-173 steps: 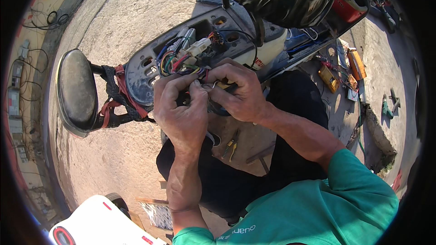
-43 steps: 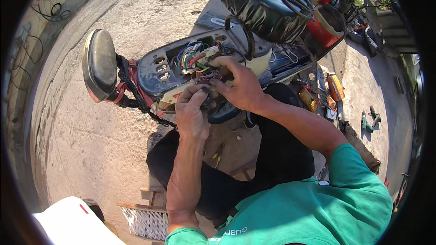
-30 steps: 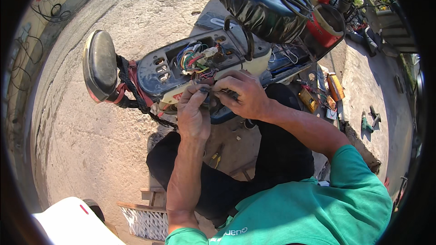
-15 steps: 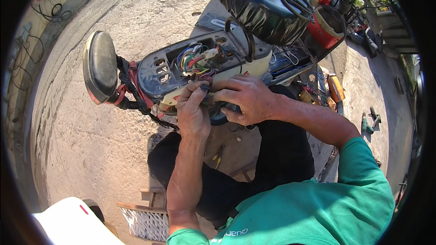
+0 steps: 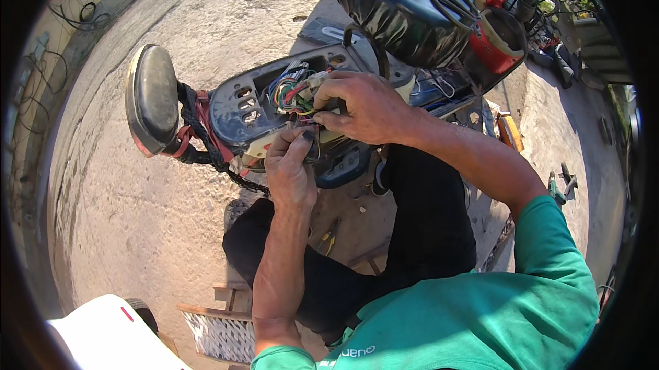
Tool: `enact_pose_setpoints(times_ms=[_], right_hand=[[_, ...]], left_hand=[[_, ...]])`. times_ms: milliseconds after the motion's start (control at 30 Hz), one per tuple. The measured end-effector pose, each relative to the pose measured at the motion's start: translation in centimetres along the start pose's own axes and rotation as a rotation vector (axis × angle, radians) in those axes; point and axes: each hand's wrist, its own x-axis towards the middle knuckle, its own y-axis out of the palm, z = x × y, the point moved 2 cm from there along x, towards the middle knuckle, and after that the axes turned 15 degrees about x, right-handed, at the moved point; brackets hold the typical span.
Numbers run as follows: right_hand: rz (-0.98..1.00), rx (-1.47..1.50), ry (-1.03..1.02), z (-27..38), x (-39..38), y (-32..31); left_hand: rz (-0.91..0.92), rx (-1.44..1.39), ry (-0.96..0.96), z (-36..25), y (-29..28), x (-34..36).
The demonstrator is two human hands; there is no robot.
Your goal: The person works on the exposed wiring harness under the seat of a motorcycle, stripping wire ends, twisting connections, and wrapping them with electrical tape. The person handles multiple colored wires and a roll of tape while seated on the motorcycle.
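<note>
In front of me stands a scooter with its dark seat base [image 5: 223, 119] exposed. A tangle of coloured wires [image 5: 292, 88] with pale plastic connectors comes out of the opening in it. My left hand [image 5: 291, 167] is at the near edge of the body, its thumb and forefinger pinched on a thin wire. Just right of the tangle, my right hand [image 5: 367, 106] has its fingers curled in against the wires. What lies between those fingertips is hidden.
A padded backrest [image 5: 151, 99] is tied on at the left with black rope and red strips. The black-wrapped seat [image 5: 405, 13] is at the upper right. Yellow-handled pliers [image 5: 328, 238] lie on the ground between my legs, near a low woven stool [image 5: 223, 336]. A green tool [image 5: 555, 188] lies far right.
My right hand has moved up and away from beside my left hand to the wire tangle. My left hand stays nearly in place, still pinching.
</note>
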Motion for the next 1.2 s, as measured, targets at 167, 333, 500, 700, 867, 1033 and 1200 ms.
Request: enact_pose_setpoints(times_ms=[167,333,500,700,867,1033,1200], right_hand=[[0.098,-0.03,0.043,-0.7,0.5,0.0],[0.224,-0.016,0.109,-1.8,1.3,0.0],[0.167,0.125,0.109,-2.2,1.1,0.2],[0.026,0.121,0.027,-3.0,0.7,1.4],[0.018,0.053,0.029,-2.8,0.9,1.6],[0.086,0.073,0.052,-3.2,1.5,0.8],[-0.05,0.057,0.052,-2.5,1.2,1.6]], left_hand=[[-0.024,0.141,0.098,-0.1,0.1,-0.3],[-0.057,0.327,0.218,-0.3,0.0,-0.5],[-0.075,0.456,0.296,-1.0,0.5,-0.8],[-0.046,0.497,0.358,-0.9,0.6,-0.7],[-0.052,0.539,0.388,-0.5,0.1,-0.4],[-0.028,0.496,0.393,-0.7,0.4,-0.5],[-0.066,0.621,0.424,-0.5,0.1,-0.1]])
